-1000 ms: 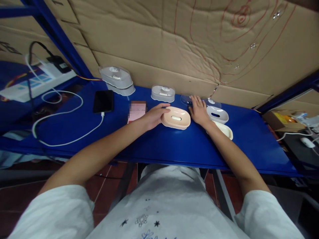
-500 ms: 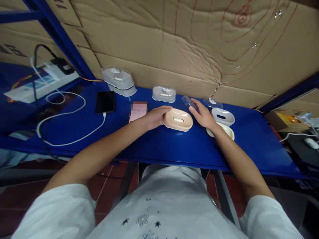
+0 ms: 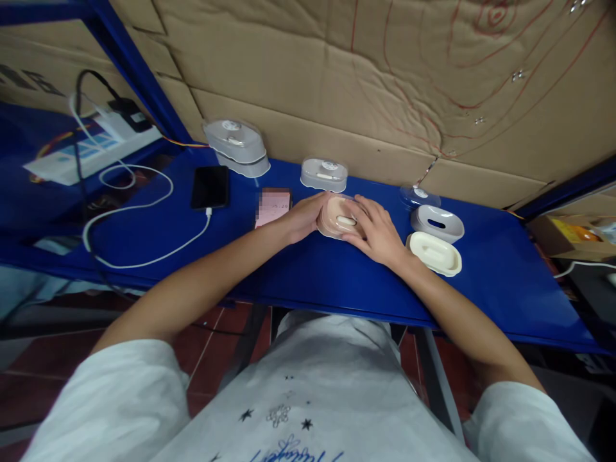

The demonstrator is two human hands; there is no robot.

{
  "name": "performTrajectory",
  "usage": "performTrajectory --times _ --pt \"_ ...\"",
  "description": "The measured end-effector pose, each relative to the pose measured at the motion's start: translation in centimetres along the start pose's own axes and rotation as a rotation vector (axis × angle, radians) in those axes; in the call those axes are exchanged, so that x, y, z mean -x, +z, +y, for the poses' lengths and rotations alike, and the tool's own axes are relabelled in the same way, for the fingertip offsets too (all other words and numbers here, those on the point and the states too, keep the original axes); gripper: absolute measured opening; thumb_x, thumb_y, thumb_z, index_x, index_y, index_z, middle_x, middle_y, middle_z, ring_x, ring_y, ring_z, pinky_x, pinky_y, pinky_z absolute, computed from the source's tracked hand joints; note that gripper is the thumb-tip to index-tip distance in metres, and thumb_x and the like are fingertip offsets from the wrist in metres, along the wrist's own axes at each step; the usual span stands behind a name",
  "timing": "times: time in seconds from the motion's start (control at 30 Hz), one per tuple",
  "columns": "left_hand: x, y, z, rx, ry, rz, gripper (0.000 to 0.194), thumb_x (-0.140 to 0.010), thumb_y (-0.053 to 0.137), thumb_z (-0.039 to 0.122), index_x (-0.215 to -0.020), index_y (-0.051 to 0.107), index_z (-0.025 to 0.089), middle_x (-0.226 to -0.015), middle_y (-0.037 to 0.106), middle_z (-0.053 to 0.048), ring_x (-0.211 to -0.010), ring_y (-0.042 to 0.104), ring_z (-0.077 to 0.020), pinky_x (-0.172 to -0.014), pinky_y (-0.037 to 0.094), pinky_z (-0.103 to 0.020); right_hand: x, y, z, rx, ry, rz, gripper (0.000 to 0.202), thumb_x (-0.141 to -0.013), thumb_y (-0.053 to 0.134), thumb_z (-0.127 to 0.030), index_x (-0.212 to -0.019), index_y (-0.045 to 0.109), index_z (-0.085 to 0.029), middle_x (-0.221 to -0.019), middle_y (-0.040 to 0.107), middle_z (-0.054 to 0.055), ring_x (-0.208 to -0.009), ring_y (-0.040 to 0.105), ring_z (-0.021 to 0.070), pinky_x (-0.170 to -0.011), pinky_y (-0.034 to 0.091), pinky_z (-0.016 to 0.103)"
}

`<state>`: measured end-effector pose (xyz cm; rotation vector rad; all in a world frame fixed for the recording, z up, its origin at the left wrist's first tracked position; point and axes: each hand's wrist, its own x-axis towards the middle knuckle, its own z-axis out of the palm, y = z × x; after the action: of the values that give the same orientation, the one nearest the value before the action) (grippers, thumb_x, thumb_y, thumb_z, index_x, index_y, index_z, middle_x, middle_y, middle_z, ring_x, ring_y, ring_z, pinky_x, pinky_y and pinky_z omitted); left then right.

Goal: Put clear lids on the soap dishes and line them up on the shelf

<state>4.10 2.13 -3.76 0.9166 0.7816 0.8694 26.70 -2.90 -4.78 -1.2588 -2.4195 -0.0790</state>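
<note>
A peach soap box sits on the blue table between my hands. My left hand is wrapped round its left end. From the right, my right hand presses a clear lid down over the box, its fingers spread across the top and thumb at the near side. Whether the lid is fully seated I cannot tell, since the fingers hide its right part. Just right of that hand lie a cream soap tray and a grey dish with an oval hole. Another clear lid rests behind them.
A lidded grey soap box stands behind my hands, and stacked grey ones stand at back left. Two phones, one black on a white cable, one pink-screened, lie left. A power strip and cardboard wall border the table.
My right hand has moved left with the clear lid, from beside the peach box to on top of it. The left hand keeps its hold. The view has shifted slightly.
</note>
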Motion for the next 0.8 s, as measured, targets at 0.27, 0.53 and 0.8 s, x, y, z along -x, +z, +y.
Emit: performTrajectory --times 0.27,0.53,0.8 --pt "0.0 0.3 -0.3 0.041 0.044 0.005 0.029 -0.105 0.063 0.038 -0.112 0.080 0.016 -0.121 0.081 -0.012 -0.112 0.074 -0.0239 -0.097 0.057 -0.034 -0.2 0.6 -0.2 -0.050 -0.014 0.010 0.082 -0.104 0.046 -0.073 -0.169 0.036 -0.024 -0.171 0.039 0.021 -0.159 0.034 0.0423 -0.126 0.032 0.068" --pt "0.4 0.6 0.1 -0.247 0.164 0.166 0.025 -0.104 0.061 0.033 -0.121 0.075 0.022 -0.142 0.070 -0.010 -0.132 0.062 -0.0247 -0.113 0.045 -0.037 -0.2 0.2 1.5 -0.014 0.030 -0.092 0.078 -0.103 0.053 -0.070 -0.162 0.042 -0.020 -0.172 0.038 0.025 -0.159 0.035 0.0438 -0.122 0.041 0.069" --pt "1.2 1.0 0.9 -0.424 0.229 0.136 0.021 -0.099 0.063 0.031 -0.115 0.076 0.027 -0.141 0.065 -0.007 -0.127 0.059 -0.0259 -0.107 0.048 -0.038 -4.0 1.2 7.1 0.140 0.225 -0.091 0.076 -0.105 0.049 -0.068 -0.165 0.043 -0.022 -0.176 0.035 0.021 -0.162 0.029 0.0463 -0.125 0.021 0.078"
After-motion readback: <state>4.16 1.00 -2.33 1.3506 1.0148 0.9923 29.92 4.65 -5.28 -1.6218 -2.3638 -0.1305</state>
